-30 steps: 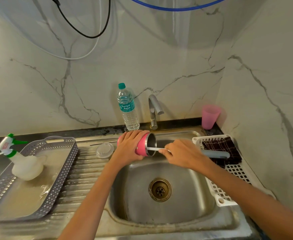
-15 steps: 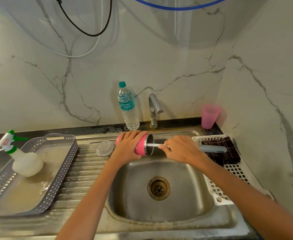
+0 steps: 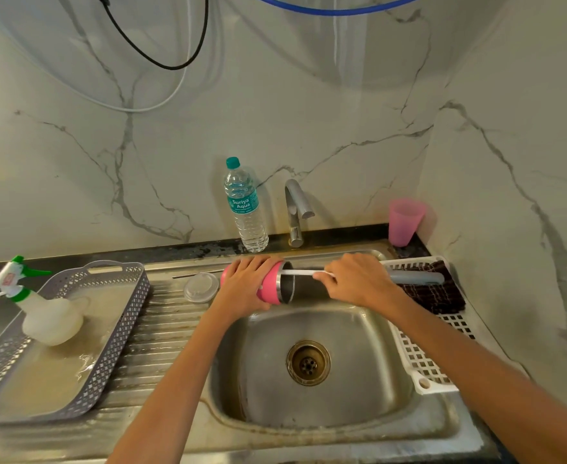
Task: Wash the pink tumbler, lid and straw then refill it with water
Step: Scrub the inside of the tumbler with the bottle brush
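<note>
Head view, steel-lined pink tumbler, grey-handled brush, ribbed drainboard

Left hand and right hand both curled in grips.

pink tumbler on its side, steel-rimmed mouth facing right, clear lid flat just left of it
</note>
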The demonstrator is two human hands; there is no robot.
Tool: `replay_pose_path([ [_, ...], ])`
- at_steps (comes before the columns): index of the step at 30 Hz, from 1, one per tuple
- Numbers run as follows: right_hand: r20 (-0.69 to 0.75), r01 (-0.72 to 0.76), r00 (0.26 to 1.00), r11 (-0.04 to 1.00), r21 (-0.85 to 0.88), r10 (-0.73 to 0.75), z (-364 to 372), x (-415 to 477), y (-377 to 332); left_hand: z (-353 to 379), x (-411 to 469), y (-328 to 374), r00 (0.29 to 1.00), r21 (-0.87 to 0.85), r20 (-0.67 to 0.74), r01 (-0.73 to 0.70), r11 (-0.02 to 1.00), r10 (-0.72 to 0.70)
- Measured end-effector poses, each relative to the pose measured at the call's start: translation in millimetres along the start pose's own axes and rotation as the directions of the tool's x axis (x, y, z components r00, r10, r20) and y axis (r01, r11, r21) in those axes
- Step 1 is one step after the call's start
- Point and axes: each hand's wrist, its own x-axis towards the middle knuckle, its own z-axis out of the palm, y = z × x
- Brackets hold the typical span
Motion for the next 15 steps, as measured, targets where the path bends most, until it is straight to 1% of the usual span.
replay_pose_path([
  [3, 0.048, -0.043, 0.998, 0.996, 0.075, 0.040, 20, -7, -6, -1, 0, -1, 1.000, 0.031, -0.009, -0.025, 0.999, 0.025],
  [5, 0.068, -0.018, 0.998, 0.995, 0.096, 0.012, 26, -17, -17, 0, 0, -2, 0.999, 0.031, -0.027, -0.020, 0.999, 0.021],
  [7, 0.051, 0.026, 0.998, 0.996, 0.090, -0.031, 21, -21, -22, 2, -3, -4, 0.999, 0.001, -0.034, 0.004, 1.000, -0.004],
  [9, 0.018, 0.042, 0.999, 0.996, 0.082, -0.044, 10, -16, -17, 4, -5, -6, 0.999, -0.048, -0.033, 0.035, 0.998, -0.036],
  [13, 0.027, -0.040, 0.999, 0.994, 0.103, 0.038, 8, -6, 1, 2, -5, -7, 1.000, -0.044, -0.014, 0.019, 0.999, -0.020],
  [15, 0.038, -0.069, 0.997, 0.990, 0.124, 0.064, 20, -8, -1, -2, -1, -6, 1.000, 0.005, -0.023, 0.002, 1.000, -0.002],
])
